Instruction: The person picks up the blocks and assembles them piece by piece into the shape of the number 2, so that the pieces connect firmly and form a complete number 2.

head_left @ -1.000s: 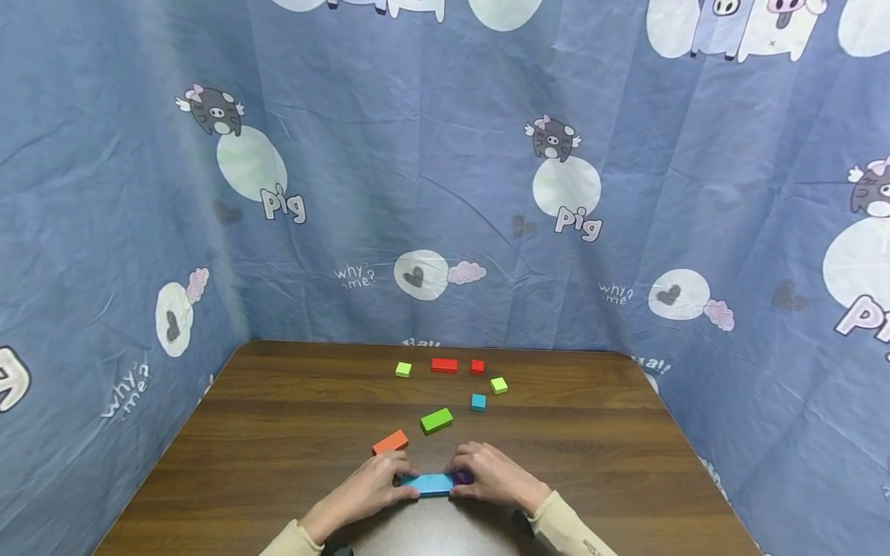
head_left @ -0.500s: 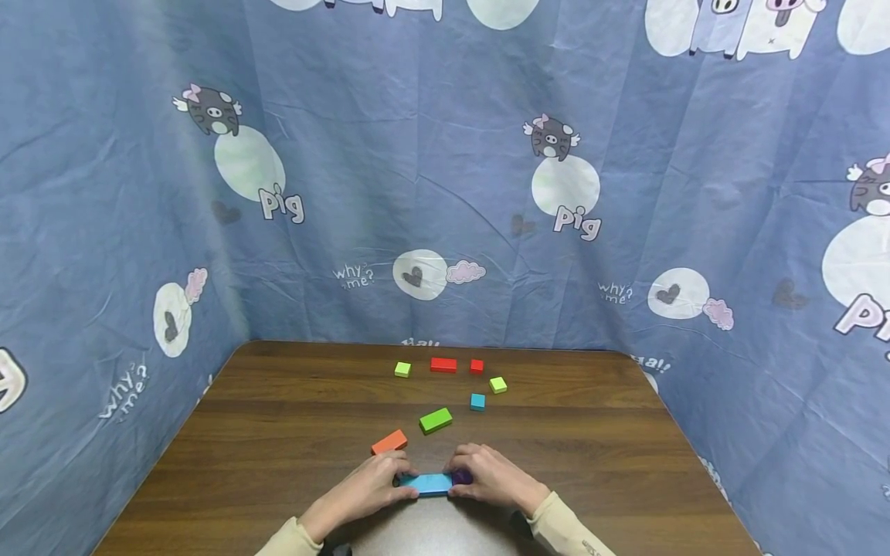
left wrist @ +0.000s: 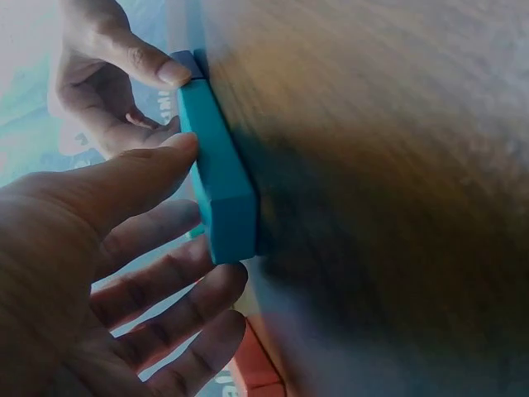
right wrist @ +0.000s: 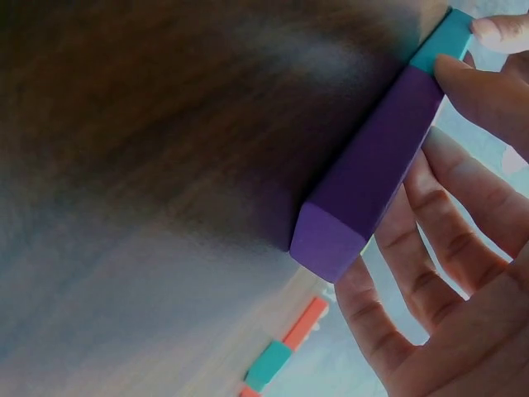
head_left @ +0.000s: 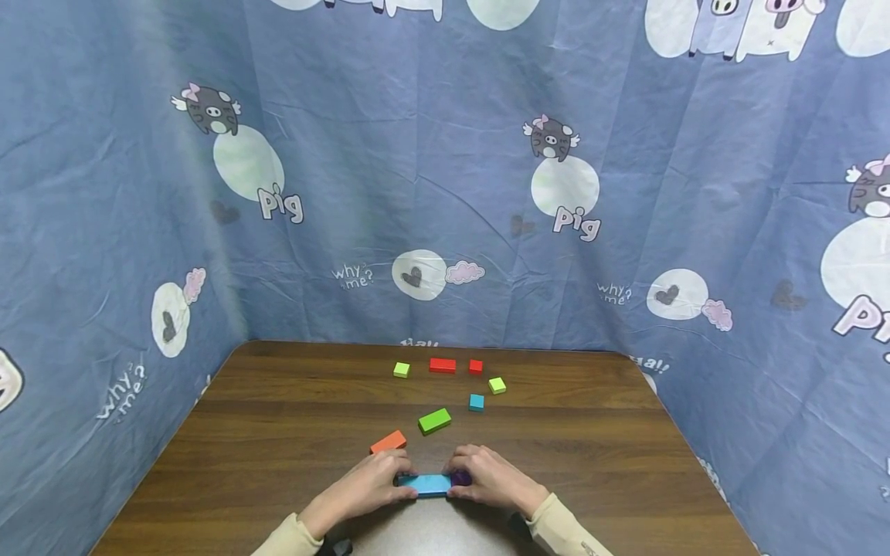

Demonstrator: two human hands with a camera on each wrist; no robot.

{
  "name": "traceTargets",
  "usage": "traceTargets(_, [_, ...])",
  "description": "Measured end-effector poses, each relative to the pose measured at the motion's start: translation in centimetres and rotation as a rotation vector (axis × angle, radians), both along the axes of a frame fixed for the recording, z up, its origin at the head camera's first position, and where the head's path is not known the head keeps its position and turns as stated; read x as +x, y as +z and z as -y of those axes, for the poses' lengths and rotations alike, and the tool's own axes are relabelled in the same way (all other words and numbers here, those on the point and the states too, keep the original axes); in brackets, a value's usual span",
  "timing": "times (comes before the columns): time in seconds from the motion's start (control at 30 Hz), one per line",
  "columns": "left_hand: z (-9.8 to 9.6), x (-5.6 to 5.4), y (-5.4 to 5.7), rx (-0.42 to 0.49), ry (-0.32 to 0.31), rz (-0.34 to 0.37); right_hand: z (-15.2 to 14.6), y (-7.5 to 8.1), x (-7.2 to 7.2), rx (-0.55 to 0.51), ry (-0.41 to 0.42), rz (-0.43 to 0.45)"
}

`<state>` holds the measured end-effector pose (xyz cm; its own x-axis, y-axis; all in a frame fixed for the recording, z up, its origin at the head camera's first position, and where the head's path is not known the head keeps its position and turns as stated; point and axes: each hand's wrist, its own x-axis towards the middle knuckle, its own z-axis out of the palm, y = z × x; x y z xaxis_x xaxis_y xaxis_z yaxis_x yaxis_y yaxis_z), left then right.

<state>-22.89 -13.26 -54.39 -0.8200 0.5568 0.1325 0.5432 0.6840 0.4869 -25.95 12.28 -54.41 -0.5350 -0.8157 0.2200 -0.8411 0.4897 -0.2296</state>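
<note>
A blue rectangular block (head_left: 429, 485) and a purple rectangular block (right wrist: 376, 157) lie end to end on the table near its front edge. My left hand (head_left: 378, 483) pinches the blue block between thumb and fingers from the left. From the right, my right hand (head_left: 490, 480) pinches the purple block, its thumb (right wrist: 467, 87) right at the seam with the blue one. The ends of the two blocks meet in both wrist views. In the head view the right hand hides much of the purple block.
An orange block (head_left: 388, 442) lies just beyond the left hand. Farther back are a green block (head_left: 434, 421), a small blue cube (head_left: 476, 402), two yellow-green cubes (head_left: 497, 385), a red block (head_left: 443, 365) and a red cube (head_left: 476, 367). A blue patterned curtain (head_left: 445, 193) surrounds the table.
</note>
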Motion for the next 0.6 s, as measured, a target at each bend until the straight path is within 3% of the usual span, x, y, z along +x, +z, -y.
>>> traceTargets(0.17, [0.1, -0.1, 0.3, 0.013, 0.003, -0.027, 0.0, 0.0, 0.0, 0.001, 0.003, -0.02])
traceTargets(0.33, [0.1, -0.2, 0.9, 0.013, 0.004, -0.122, 0.0, 0.1, 0.0, 0.003, 0.007, -0.018])
traceTargets(0.6, [0.9, -0.7, 2.0, 0.043, 0.051, -0.173, 0.0, 0.0, 0.1, 0.0, 0.002, -0.014])
